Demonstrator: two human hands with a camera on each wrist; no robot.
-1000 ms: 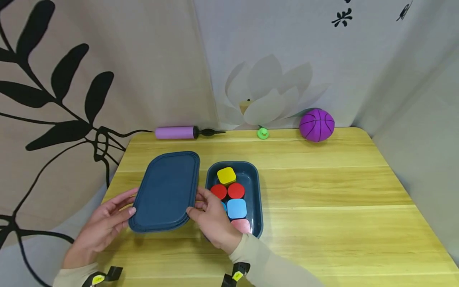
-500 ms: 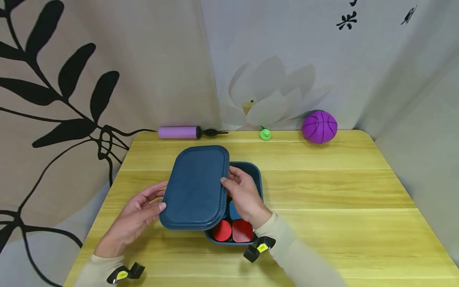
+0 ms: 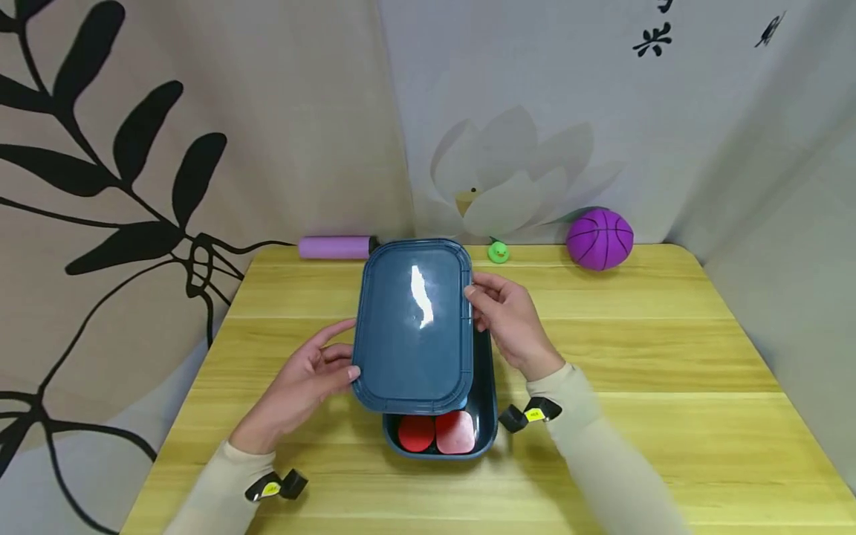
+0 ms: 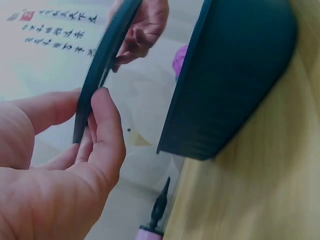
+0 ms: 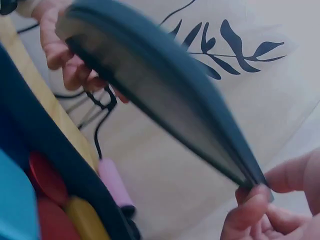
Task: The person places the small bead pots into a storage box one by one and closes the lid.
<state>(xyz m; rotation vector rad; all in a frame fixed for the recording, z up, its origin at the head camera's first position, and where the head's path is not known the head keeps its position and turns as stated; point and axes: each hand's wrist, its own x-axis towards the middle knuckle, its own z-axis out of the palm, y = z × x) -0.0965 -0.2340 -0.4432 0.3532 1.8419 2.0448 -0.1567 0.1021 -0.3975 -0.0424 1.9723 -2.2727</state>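
Observation:
A dark blue rectangular lid (image 3: 414, 349) is held in the air between both hands, above a dark blue box (image 3: 487, 386). My left hand (image 3: 304, 383) grips its left edge, with thumb and fingers on either side of the rim in the left wrist view. At the upper right edge, my right hand (image 3: 511, 319) pinches the lid. A gap separates lid and box in the left wrist view. Below the lid, a red round piece (image 3: 416, 433) and a pink square piece (image 3: 455, 432) show in the box. The right wrist view also shows a yellow piece (image 5: 87, 218) and a light blue piece (image 5: 17, 205) inside.
Along the back edge of the wooden table (image 3: 635, 446) lie a purple hand pump (image 3: 334, 247), partly behind the lid, a small green duck toy (image 3: 498, 252) and a purple ball (image 3: 600, 238). A printed curtain (image 3: 301, 126) hangs behind the table.
Both hands have carried the lid rightward and farther back, from left of the box to over it. It now covers most of the pieces and the pump's nozzle in the head view.

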